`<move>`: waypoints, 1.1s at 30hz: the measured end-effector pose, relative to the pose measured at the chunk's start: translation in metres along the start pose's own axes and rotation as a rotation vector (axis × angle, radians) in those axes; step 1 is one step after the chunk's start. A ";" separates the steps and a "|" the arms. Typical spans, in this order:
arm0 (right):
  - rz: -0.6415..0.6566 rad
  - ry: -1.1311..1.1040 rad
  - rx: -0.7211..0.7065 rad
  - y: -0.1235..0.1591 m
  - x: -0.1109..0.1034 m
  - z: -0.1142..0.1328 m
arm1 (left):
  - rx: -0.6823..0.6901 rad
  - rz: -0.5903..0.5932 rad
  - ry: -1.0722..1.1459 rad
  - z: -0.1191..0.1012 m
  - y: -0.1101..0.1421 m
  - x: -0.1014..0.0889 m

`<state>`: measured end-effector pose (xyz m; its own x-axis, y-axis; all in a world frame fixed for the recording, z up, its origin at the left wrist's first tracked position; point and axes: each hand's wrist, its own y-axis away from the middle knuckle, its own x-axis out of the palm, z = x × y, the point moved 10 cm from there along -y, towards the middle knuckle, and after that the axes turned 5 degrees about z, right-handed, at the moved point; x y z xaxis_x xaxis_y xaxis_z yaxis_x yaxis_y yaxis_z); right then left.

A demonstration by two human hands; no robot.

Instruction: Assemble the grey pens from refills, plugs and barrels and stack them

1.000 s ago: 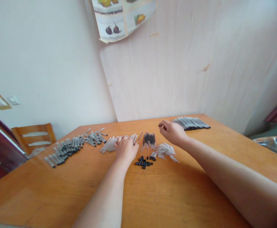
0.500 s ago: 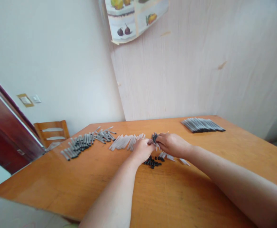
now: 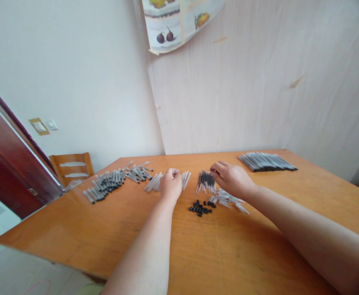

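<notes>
Two bare hands over a wooden bench [image 3: 194, 254], forearms entering from the near edge. Left hand [image 3: 171, 185] above the row of pale tubes [image 3: 153, 182], masking its middle; tubes show on either side of the fist, lying side by side and slanted. Its grip: fingers curled in, thumb drawn up to them; cannot tell whether anything is pinched there. Contact with the tubes also unclear. Right hand [image 3: 233, 178] further right, at the right edge of the refills [image 3: 206, 182], fingers bent and pointing left, tips overlapping the upper end of the bunch in this view. Its grip: fingers half curled; cannot tell whether the tips pinch a refill or only hang near. Refills dark along most of their length, pale at the near ends, bunched roughly parallel between the two hands. Nearer than the refills, a loose scatter of short black caps [image 3: 200, 209]. To the right of the caps, partly under the right wrist in this view, a heap of white pieces [image 3: 224, 197], lying at mixed angles. Left part of the bench: a long band of grey sticks [image 3: 105, 185] with dark near ends, and beside it a looser cluster [image 3: 139, 173] of the same kind, several crossed. Far right: a neat row of pens [image 3: 267, 162], dark ends toward the near side, well apart from the rest. Chair [image 3: 71, 164] beyond the bench's left end; fruit poster [image 3: 179, 28] on the wall.
</notes>
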<state>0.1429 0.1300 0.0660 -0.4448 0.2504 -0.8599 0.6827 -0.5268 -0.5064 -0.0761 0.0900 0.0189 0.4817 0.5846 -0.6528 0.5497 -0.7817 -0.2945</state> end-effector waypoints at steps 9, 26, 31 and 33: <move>-0.104 -0.090 0.076 0.002 -0.009 -0.016 | 0.171 0.096 -0.488 -0.022 0.019 0.013; -0.180 -0.118 0.115 0.003 -0.016 -0.027 | 0.199 0.167 -0.618 -0.030 0.025 0.023; -0.207 -0.118 0.164 0.004 -0.019 -0.033 | 0.190 0.111 -0.597 -0.034 0.024 0.011; -0.237 -0.126 0.213 0.006 -0.022 -0.039 | 0.179 0.092 -0.573 -0.034 0.022 0.007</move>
<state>0.1794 0.1530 0.0792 -0.6538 0.2904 -0.6987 0.4216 -0.6270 -0.6551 -0.0377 0.0839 0.0313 0.0508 0.3416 -0.9385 0.3760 -0.8771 -0.2989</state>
